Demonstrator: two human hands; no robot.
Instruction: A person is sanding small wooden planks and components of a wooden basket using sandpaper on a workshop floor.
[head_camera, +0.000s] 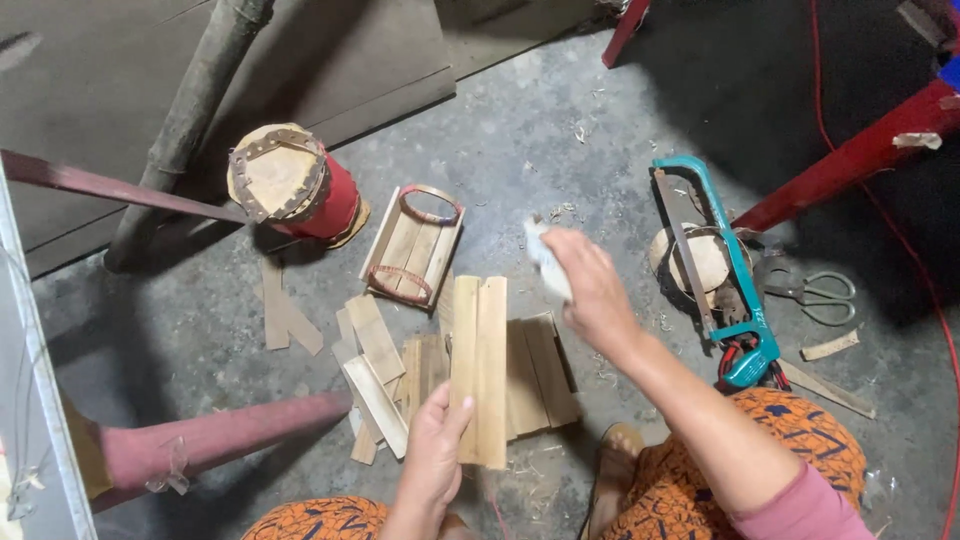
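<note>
Low in the middle of the frame, the left hand (432, 455) grips 2 wooden slats (480, 365) held upright side by side, above a loose pile of slats (385, 375) on the concrete floor (540, 140). The right hand (590, 285), at centre, is closed around a pale, blurred cloth (547, 262). A teal hacksaw (715, 265) and scissors (815, 292) lie at right, and a red drum (295, 185) lies at upper left.
</note>
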